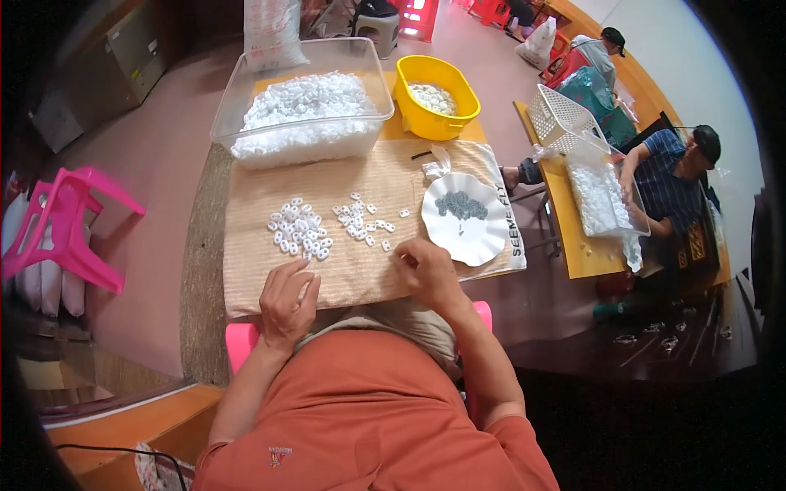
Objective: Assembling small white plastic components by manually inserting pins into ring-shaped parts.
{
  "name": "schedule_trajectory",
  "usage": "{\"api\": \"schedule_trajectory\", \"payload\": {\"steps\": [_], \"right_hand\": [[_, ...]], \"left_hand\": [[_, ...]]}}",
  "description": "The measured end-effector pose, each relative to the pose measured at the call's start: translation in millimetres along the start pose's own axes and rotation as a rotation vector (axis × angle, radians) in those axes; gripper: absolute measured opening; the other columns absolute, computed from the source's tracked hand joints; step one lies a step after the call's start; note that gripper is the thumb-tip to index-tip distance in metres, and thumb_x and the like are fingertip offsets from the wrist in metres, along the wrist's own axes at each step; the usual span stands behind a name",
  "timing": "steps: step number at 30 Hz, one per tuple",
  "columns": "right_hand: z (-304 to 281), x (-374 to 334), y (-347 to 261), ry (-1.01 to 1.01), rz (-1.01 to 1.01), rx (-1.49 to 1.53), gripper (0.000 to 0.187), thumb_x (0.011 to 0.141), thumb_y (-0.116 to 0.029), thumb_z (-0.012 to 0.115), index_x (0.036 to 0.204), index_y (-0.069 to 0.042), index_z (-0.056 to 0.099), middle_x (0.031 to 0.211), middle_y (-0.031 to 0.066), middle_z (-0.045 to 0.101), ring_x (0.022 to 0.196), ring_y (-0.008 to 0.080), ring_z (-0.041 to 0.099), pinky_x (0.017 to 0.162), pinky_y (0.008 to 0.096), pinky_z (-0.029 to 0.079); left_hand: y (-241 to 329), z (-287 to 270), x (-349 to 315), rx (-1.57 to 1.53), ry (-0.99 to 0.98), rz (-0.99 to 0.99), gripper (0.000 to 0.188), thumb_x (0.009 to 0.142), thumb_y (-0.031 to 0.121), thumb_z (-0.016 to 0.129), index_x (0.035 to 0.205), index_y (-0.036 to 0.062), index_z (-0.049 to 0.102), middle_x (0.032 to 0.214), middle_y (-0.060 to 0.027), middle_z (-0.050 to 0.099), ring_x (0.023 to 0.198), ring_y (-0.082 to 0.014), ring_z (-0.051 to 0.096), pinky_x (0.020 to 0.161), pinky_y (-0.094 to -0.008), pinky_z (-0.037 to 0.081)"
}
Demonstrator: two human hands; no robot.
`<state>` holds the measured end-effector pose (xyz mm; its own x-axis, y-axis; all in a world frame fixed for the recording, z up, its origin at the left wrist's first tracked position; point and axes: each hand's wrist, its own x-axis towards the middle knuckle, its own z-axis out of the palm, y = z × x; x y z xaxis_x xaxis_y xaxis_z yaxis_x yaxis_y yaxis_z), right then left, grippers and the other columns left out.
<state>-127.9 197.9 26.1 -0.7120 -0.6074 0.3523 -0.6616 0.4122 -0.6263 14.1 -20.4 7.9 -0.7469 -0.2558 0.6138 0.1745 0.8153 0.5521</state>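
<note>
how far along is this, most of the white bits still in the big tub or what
Early, it seems. Done so far: a shallow layer of white pieces in the yellow tub. In hand: two small groups of white rings lie on the cloth; the left hand and right hand rest at its near edge, by a white plate of small grey parts. Left: the clear bin holds a large heap.

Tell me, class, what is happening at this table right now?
A person in an orange shirt sits at a cloth-covered table. The left hand and right hand rest on the cloth's near edge, fingers curled, close to two small clusters of white rings. A white plate with small grey parts lies to the right. Behind stand a clear bin heaped with white pieces and a yellow tub. Other people work at a neighbouring table.
</note>
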Motion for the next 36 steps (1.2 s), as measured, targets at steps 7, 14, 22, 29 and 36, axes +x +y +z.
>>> {"api": "schedule_trajectory", "payload": {"steps": [7, 14, 22, 29, 36], "right_hand": [[10, -8, -22, -0.130, 0.243, 0.748, 0.015, 0.087, -0.001, 0.068, 0.101, 0.003, 0.067, 0.077, 0.0031, 0.066, 0.067, 0.0072, 0.061, 0.060, 0.0206, 0.051], [14, -9, -37, -0.189, 0.226, 0.906, 0.015, 0.091, -0.007, 0.065, 0.102, 0.003, 0.068, 0.082, 0.0048, 0.068, 0.067, 0.0073, 0.062, 0.059, 0.0213, 0.051], [6, -7, -35, -0.224, 0.288, 0.984, 0.016, 0.091, -0.008, 0.065, 0.101, 0.005, 0.066, 0.083, 0.0058, 0.068, 0.069, 0.0092, 0.063, 0.061, 0.0222, 0.053], [16, -6, -35, -0.227, 0.269, 0.970, 0.011, 0.091, -0.008, 0.065, 0.094, 0.003, 0.064, 0.079, 0.0029, 0.065, 0.068, 0.0072, 0.061, 0.059, 0.0203, 0.051], [27, -8, -26, -0.212, 0.185, 0.882, 0.009, 0.091, -0.008, 0.066, 0.093, 0.001, 0.064, 0.081, 0.0006, 0.061, 0.071, 0.0058, 0.058, 0.060, 0.0192, 0.048]], "left_hand": [[25, 9, 5, -0.389, -0.119, -0.165, 0.014, 0.084, 0.003, 0.069, 0.097, -0.0004, 0.064, 0.101, -0.0120, 0.068, 0.090, -0.0177, 0.065, 0.076, -0.0285, 0.051], [27, 24, 18, -1.183, -0.356, -0.688, 0.014, 0.091, 0.004, 0.063, 0.104, -0.0006, 0.062, 0.093, -0.0063, 0.068, 0.084, -0.0121, 0.065, 0.077, -0.0260, 0.055], [29, 28, 22, -1.529, -0.442, -0.878, 0.012, 0.092, 0.005, 0.063, 0.103, 0.0009, 0.063, 0.094, -0.0090, 0.069, 0.084, -0.0165, 0.067, 0.078, -0.0293, 0.056], [22, 31, 18, -1.697, -0.475, -1.034, 0.011, 0.091, 0.004, 0.062, 0.102, 0.0037, 0.063, 0.096, -0.0102, 0.068, 0.091, -0.0219, 0.067, 0.087, -0.0406, 0.057], [23, 28, 18, -1.702, -0.445, -1.059, 0.012, 0.091, 0.003, 0.062, 0.103, 0.0031, 0.062, 0.097, -0.0100, 0.067, 0.092, -0.0213, 0.067, 0.088, -0.0400, 0.057]]}}
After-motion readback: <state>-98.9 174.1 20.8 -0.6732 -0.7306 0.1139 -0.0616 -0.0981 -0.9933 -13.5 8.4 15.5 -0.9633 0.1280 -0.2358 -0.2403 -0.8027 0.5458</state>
